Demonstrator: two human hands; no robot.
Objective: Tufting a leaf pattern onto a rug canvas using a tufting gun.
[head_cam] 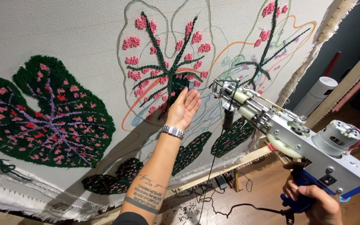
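Just one view here, head-mounted, tilted so everything leans. It faces the stretched tufting cloth (pixel 63 37) from close up, cloth filling the left and centre of frame, wooden floor (pixel 263 187) showing at lower right.

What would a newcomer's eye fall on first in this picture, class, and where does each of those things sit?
First, the big stretched cloth across the upper left, tufted with dark green leaves speckled pink. At centre, the left hand lies flat against a half-finished leaf. At lower right, the right hand grips a blue and silver tufting gun, its tip pointing at the cloth.
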